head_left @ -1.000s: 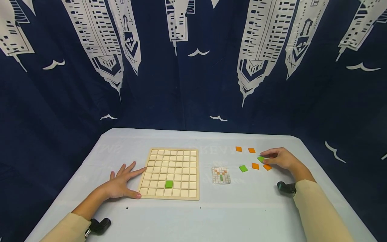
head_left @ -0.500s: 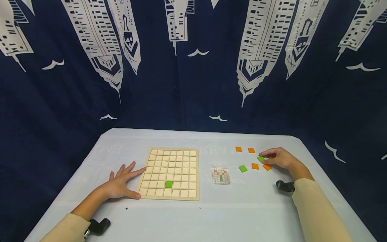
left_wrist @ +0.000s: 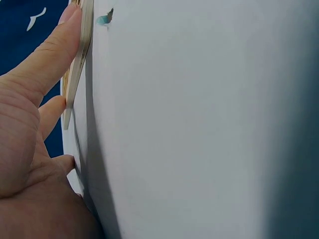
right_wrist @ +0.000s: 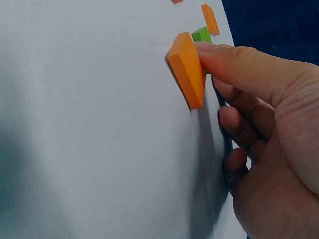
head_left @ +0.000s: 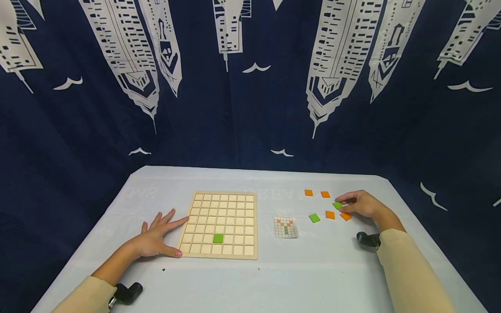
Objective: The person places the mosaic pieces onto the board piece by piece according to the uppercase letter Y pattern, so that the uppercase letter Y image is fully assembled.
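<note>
My left hand [head_left: 154,239] lies at the left side of a wooden grid board [head_left: 256,226], fingers spread, with its thumb and one fingertip against the board's edge. One green square tile [head_left: 218,238] sits in a cell near the board's bottom. Over on the right, my right hand [head_left: 364,205] pinches another green tile [head_left: 337,205] between thumb and fingers, low over the table. An orange tile [right_wrist: 188,69] lies right beside the thumb in the right wrist view, partly covering the pinched green tile [right_wrist: 201,35].
A small printed pattern card [head_left: 285,227] lies right of the board. Around the right hand are a loose green tile [head_left: 314,218] and orange tiles [head_left: 308,192], [head_left: 325,194], [head_left: 330,214]. A dark blue patterned cloth [head_left: 235,108] hangs behind the white table [head_left: 219,287].
</note>
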Demonstrator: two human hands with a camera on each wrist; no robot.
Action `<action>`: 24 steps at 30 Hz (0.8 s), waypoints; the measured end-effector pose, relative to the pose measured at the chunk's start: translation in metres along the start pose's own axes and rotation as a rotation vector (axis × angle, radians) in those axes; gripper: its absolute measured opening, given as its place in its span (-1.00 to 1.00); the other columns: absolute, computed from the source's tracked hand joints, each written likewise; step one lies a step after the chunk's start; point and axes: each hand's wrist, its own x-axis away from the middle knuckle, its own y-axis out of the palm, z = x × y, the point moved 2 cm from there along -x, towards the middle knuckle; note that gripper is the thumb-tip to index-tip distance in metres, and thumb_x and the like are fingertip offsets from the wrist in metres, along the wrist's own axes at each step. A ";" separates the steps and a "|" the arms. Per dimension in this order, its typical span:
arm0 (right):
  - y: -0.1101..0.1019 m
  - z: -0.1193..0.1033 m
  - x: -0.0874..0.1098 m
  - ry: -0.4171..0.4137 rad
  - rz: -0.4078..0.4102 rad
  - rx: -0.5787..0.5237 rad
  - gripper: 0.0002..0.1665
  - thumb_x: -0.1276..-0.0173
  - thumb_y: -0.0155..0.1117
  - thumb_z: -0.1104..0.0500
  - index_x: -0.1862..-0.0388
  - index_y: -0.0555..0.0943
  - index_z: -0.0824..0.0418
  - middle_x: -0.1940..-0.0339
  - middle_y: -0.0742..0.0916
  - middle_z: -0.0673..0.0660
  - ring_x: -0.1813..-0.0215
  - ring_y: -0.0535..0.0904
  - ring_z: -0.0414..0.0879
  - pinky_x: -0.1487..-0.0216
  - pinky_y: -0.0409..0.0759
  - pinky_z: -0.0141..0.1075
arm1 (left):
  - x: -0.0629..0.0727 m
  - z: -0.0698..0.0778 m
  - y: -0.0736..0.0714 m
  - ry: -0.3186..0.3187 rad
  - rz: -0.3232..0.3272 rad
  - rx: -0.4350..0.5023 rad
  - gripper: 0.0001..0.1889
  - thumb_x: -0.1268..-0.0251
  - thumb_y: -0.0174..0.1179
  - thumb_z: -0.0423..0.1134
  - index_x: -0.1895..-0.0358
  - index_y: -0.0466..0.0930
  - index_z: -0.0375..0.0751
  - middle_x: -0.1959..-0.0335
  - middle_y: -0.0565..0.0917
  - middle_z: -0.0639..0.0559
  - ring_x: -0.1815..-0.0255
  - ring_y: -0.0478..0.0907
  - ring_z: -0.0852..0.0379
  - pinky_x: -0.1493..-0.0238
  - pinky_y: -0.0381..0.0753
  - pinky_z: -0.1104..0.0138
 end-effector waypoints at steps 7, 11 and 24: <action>0.000 -0.001 -0.001 0.014 0.010 0.008 -0.45 -0.22 0.56 0.16 -0.20 0.70 0.24 -0.02 0.71 0.18 -0.01 0.49 0.05 -0.02 0.47 -0.24 | 0.000 -0.001 0.000 0.008 -0.002 -0.002 0.14 0.28 0.59 0.32 -0.56 0.31 0.22 -0.66 -0.12 -0.43 -0.57 -0.43 -0.71 -0.24 -0.56 -0.65; 0.001 0.000 -0.002 0.033 0.022 0.012 -0.48 -0.22 0.56 0.16 -0.17 0.71 0.23 0.04 0.71 0.15 0.01 0.48 0.05 -0.01 0.48 -0.25 | 0.001 0.005 -0.002 -0.014 -0.015 -0.025 0.16 0.25 0.62 0.24 -0.57 0.30 0.10 -0.66 -0.12 -0.44 -0.58 -0.41 -0.70 -0.26 -0.52 -0.65; 0.004 0.001 -0.002 0.020 0.073 0.018 -0.51 -0.21 0.58 0.13 -0.11 0.74 0.26 0.26 0.70 0.04 0.11 0.47 0.00 0.09 0.46 -0.29 | 0.002 0.006 -0.002 -0.017 -0.020 -0.036 0.15 0.22 0.63 0.19 -0.58 0.27 0.08 -0.66 -0.13 -0.43 -0.58 -0.40 -0.69 -0.26 -0.50 -0.65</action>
